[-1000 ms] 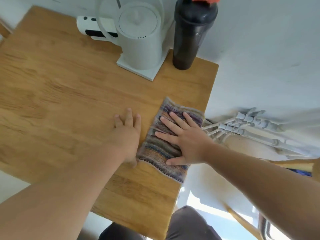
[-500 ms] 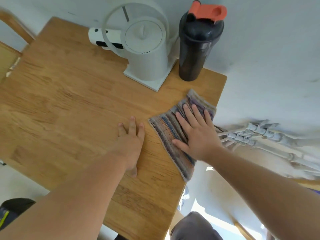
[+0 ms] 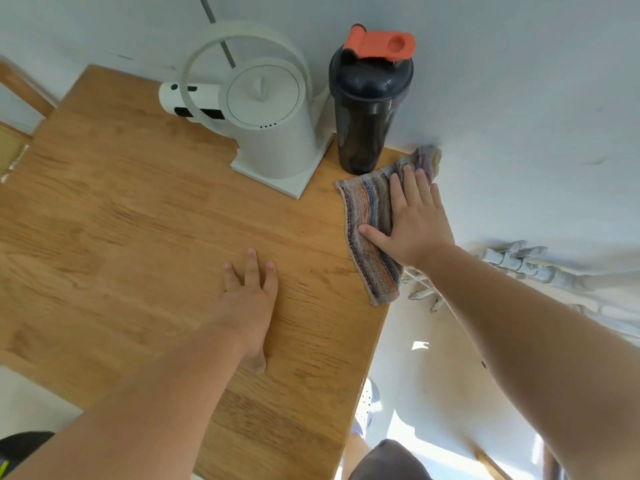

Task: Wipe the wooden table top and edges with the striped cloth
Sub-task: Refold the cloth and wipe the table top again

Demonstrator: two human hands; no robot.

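Striped cloth [image 3: 370, 216] is held flat beneath the outstretched fingers of the right hand [image 3: 415, 220] at a corner of the wooden table [image 3: 138, 220], black bottle [image 3: 369, 109] just left of the fingertips: even pressure is best applied and the bottle skirted, the left hand [image 3: 251, 296] being laid flat, empty.

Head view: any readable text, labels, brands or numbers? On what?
None legible. The white kettle, black bottle and striped cloth show no print. Dark marks on the white device behind the kettle are too blurred to read.
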